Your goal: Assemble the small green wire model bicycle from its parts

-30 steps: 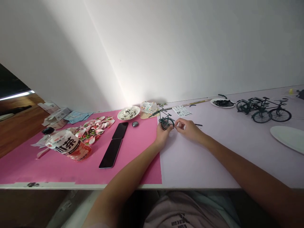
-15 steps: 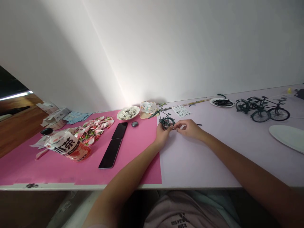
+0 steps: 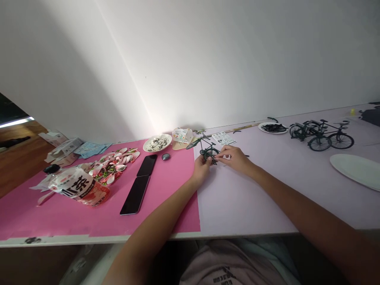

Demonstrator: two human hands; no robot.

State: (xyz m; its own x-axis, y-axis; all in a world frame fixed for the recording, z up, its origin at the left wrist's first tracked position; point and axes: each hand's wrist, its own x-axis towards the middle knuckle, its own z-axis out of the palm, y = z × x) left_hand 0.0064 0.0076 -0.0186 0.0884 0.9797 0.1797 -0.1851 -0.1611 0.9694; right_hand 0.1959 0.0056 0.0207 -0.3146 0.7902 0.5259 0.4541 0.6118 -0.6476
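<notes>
My left hand (image 3: pixel 202 170) is closed on a small dark green model bicycle (image 3: pixel 203 145), gripping it low down by the spoked wheel nearest me. The bicycle is tilted, its other wheel pointing away to the left. At the right edge of the near wheel, my right hand (image 3: pixel 235 159) pinches with thumb and forefinger. Whatever lies between those fingertips is too small to make out. Just behind the bicycle lies a white printed sheet (image 3: pixel 224 138), and a thin dark piece (image 3: pixel 247 155) lies close to my right hand.
More model bicycles (image 3: pixel 322 135) stand at the right, beside a plate of black parts (image 3: pixel 272 128) and a white plate (image 3: pixel 356 170). On the pink left side are a drink bottle (image 3: pixel 80 186), a phone-like black device (image 3: pixel 135 194), pink-and-green pieces (image 3: pixel 113 166) and a plate of small pieces (image 3: pixel 157 143).
The whole view has shifted slightly. Both hands stay at the bicycle, which has turned a little in my left hand; my right fingertips have moved slightly further onto its near wheel.
</notes>
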